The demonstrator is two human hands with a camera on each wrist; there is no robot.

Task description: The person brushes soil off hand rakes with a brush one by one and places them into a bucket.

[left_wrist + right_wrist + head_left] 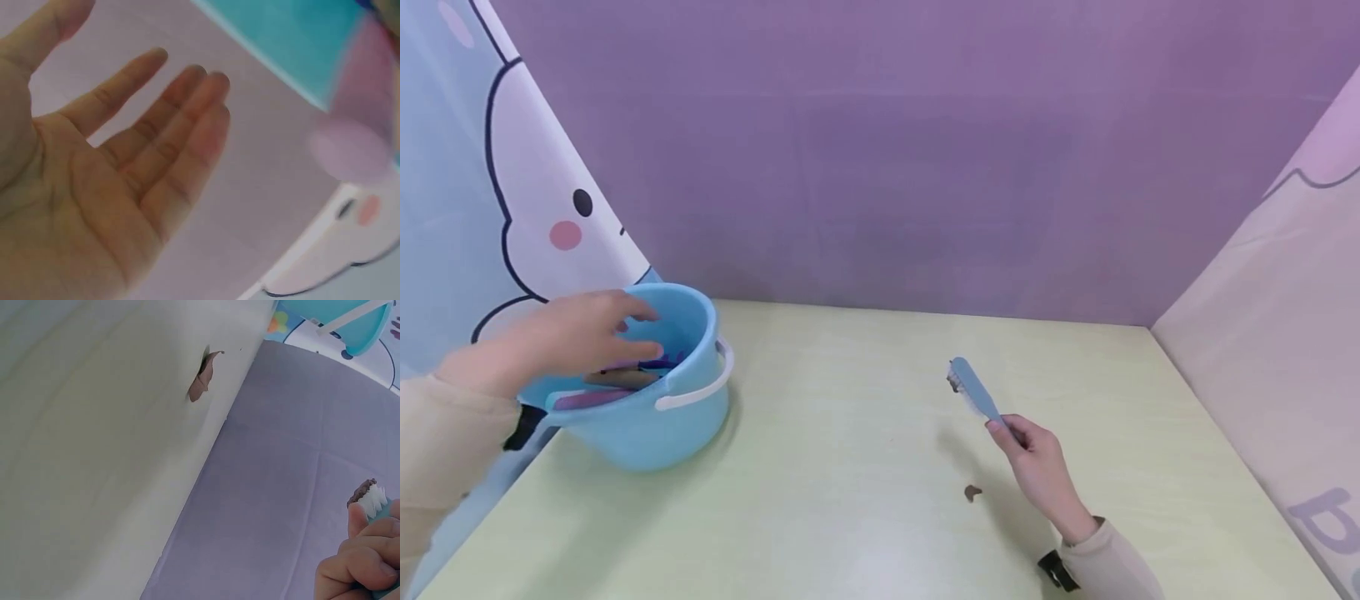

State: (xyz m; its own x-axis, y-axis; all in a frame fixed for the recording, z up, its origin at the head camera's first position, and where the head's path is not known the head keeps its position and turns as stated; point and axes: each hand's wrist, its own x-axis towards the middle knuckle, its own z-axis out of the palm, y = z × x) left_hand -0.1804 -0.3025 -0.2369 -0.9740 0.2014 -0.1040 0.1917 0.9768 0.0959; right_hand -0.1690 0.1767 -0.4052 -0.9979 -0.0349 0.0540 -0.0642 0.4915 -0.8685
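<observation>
My right hand [1043,471] grips a small blue brush [976,388] by its handle, raised above the table and tilted. Dark brown matter sticks to the white bristles [374,499] in the right wrist view. Below and left of that hand, a small brown scrap [972,492] lies on the table; its material is unclear. Over the light blue bucket [681,429], my left hand [583,333] hovers with fingers spread and nothing held. Inside the bucket are several long items, among them a pink one [593,398] and a tan one [622,378], partly hidden by the hand.
The bucket stands at the table's left edge, its white handle [700,393] hanging toward the right. A pale wood-grain table [827,433] stretches across the front. Behind it rises a purple backdrop [880,167], with printed cloth [1285,333] at the right side.
</observation>
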